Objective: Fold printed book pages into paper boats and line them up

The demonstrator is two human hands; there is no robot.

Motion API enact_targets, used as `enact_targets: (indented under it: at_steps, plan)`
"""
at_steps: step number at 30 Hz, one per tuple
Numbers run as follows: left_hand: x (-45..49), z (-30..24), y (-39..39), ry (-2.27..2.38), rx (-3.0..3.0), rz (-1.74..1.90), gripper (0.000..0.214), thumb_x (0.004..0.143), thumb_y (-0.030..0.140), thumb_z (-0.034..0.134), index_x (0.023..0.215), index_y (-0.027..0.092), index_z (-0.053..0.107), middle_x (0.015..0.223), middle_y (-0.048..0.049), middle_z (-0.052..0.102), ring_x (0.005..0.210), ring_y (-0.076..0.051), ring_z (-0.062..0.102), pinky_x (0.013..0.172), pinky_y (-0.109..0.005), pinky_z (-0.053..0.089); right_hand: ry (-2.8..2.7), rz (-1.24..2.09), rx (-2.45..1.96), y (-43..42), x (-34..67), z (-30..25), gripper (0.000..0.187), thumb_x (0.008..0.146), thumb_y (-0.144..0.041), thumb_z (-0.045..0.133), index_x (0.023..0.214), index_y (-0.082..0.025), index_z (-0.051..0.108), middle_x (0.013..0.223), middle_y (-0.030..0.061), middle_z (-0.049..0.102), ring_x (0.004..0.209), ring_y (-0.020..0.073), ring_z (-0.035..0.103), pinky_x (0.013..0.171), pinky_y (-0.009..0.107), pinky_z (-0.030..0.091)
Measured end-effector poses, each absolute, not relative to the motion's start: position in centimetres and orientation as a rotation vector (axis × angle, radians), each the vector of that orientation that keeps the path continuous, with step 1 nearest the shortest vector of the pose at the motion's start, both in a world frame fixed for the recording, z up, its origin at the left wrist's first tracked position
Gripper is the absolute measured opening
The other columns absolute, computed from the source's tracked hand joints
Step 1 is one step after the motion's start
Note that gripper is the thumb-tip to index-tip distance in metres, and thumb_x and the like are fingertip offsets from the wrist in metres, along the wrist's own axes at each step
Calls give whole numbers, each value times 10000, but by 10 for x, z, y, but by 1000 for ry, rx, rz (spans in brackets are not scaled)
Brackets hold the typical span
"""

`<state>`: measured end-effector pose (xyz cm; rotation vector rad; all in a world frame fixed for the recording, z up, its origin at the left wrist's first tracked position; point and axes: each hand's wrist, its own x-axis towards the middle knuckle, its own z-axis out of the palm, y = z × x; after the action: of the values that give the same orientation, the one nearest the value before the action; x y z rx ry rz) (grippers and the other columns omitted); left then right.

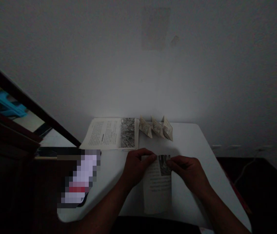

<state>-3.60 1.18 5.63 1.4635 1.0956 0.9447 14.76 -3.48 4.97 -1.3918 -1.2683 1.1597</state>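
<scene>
A printed sheet of paper point(158, 191) with a small dark picture near its top lies in front of me, its long side running toward my body. My left hand point(140, 165) pinches its top left corner between thumb and fingers. At the top right edge my right hand point(187, 169) pinches the same sheet, fingers closed beside the picture. Just beyond my hands stand three folded paper boats point(157, 127) in a row, made of printed paper. An open book point(106, 133) lies to their left, with text and a grey photo on its page.
The white table point(189, 139) stands against a grey wall point(104, 65). A pixelated phone-like object point(82, 178) lies at the table's left edge. Further left, a dark-framed mirror or opening point(31, 104) shows a blue item point(9, 104). A thin cable point(245, 169) runs along the right.
</scene>
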Motion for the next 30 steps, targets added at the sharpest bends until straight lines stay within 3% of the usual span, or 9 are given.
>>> enact_targets:
  at_steps: [5, 14, 24, 30]
  plan:
    - [-38, 57, 13, 1101, 1451, 960, 173, 722, 305, 634, 657, 155, 690, 599, -8, 622, 568, -141, 549, 548, -224, 414, -1290, 1261, -1347, -35, 149, 47, 282, 728, -423, 666, 880, -200, 746, 823, 57, 745, 777, 228, 685, 712, 322, 544]
    - [-37, 54, 14, 1082, 1426, 989, 176, 730, 309, 643, 670, 152, 698, 626, -14, 637, 596, -147, 562, 564, -226, 421, -1366, 1104, -1402, -39, 148, 48, 185, 763, -368, 648, 755, -208, 740, 742, 32, 739, 697, 200, 685, 649, 280, 529]
    - [-38, 54, 15, 1114, 1338, 1033, 139, 704, 284, 674, 673, 152, 705, 623, -3, 649, 601, -138, 568, 580, -217, 425, -1371, 1230, -1336, -38, 150, 48, 246, 785, -382, 628, 945, -228, 731, 893, 35, 741, 826, 218, 678, 742, 298, 526]
    - [-38, 52, 16, 1115, 1283, 1039, 140, 695, 296, 688, 676, 158, 708, 618, 2, 651, 580, -127, 561, 574, -215, 429, -1433, 1209, -1355, -40, 150, 44, 241, 807, -380, 605, 913, -211, 740, 830, 26, 743, 759, 198, 669, 681, 272, 510]
